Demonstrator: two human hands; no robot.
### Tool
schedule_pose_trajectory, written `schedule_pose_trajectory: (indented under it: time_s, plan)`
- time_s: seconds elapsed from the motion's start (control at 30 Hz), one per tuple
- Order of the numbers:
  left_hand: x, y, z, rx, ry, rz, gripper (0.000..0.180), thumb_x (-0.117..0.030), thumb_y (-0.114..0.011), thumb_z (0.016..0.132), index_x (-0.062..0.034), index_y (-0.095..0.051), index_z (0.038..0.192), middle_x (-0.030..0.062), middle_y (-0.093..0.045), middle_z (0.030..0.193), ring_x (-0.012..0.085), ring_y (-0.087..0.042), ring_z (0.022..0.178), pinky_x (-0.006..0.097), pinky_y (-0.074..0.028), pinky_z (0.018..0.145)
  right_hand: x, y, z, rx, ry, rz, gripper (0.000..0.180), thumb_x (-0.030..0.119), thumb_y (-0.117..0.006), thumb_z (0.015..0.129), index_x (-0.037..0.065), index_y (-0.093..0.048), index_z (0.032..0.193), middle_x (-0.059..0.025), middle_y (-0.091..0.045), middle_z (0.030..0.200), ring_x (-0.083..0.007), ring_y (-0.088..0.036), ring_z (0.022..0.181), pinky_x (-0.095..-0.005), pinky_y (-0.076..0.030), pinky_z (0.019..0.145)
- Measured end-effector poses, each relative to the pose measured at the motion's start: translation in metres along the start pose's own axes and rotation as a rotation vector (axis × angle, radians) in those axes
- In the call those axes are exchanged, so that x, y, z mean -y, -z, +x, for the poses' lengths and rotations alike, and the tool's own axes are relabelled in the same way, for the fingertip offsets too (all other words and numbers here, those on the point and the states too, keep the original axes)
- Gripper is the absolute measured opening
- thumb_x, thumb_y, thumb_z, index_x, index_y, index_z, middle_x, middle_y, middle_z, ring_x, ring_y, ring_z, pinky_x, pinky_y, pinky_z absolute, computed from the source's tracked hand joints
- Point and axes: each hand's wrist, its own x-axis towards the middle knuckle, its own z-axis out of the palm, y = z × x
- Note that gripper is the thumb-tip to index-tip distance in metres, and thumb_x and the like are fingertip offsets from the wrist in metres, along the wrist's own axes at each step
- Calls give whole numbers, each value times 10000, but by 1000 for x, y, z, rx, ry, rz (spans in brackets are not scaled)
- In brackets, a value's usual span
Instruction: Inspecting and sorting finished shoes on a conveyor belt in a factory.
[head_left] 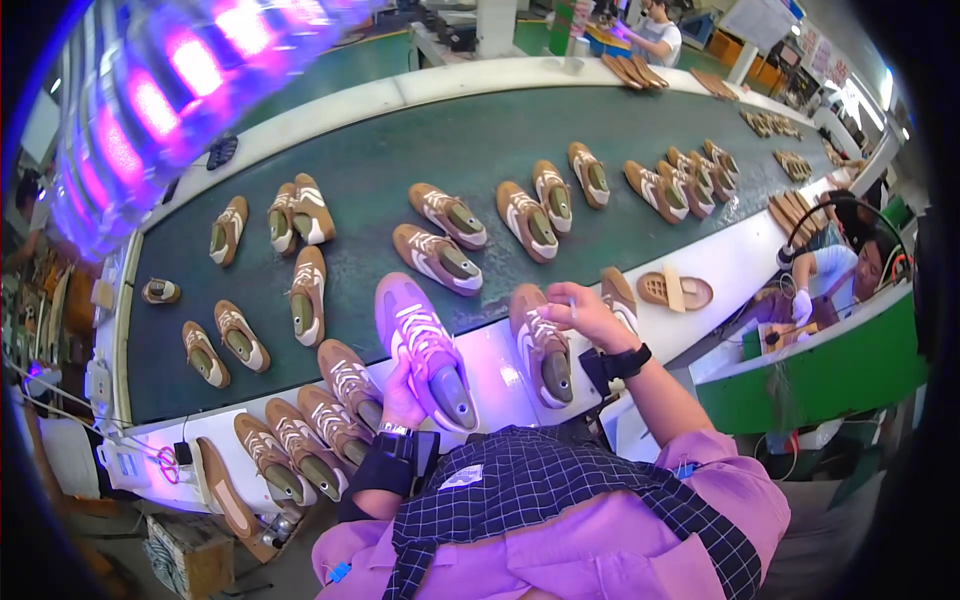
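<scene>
My left hand [403,402] is closed around the side of a brown sneaker [408,312] with white laces and a grey-green last inside. Its toe points away from me, and violet light falls across it. My right hand [592,318] hovers at the laces of a second brown sneaker [540,345], which stands on the white ledge. The fingers of that hand are bent together in a pinch; whatever may be between them is too small to make out. Another sneaker [618,298] is partly hidden behind the right hand.
Several lasted sneakers [300,440] line the ledge at left. More stand on the green conveyor belt [380,140]. A sole [676,291] lies on the ledge at right. A glowing violet lamp [160,100] hangs upper left. A co-worker [835,275] sits at right beside a green-sided bench [820,375].
</scene>
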Motion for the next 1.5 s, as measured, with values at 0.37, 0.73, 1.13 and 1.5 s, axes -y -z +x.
schedule_pose_trajectory:
  time_s: [0.37, 0.73, 1.13, 1.5]
  plan:
    - [60, 43, -13, -133, 38, 58, 805, -470, -598, 808, 57, -278, 1325, 259, -435, 1275, 354, -501, 1120, 477, -405, 969, -133, -8, -15, -362, -147, -462, 897, 297, -824, 538, -77, -400, 1234, -205, -594, 1082, -271, -600, 991, -335, -471, 861]
    - [67, 29, 10, -78, 99, 27, 909, -577, -584, 748, 77, -302, 1313, 222, -544, 1081, 366, -556, 962, 489, -451, 854, -123, -5, -13, -239, -91, -323, 678, 313, -750, 627, -47, -505, 1147, -244, -608, 1007, -345, -606, 940, -379, -477, 831]
    - [61, -8, 26, -10, -8, 67, 947, -549, -555, 777, 95, -186, 1365, 249, -486, 1178, 363, -514, 1073, 474, -408, 941, -177, 145, -62, -465, -196, 45, 491, 224, -753, 692, -40, -565, 1062, -108, -640, 961, -172, -621, 830, -293, -512, 730]
    - [39, -69, 59, -21, -171, -115, 647, -506, -399, 892, 24, -440, 1260, 305, -535, 1120, 410, -584, 966, 516, -479, 850, -198, 141, -34, -316, -232, 903, 350, 153, -616, 839, -31, -544, 1127, -106, -613, 1078, -205, -602, 967, -340, -487, 880]
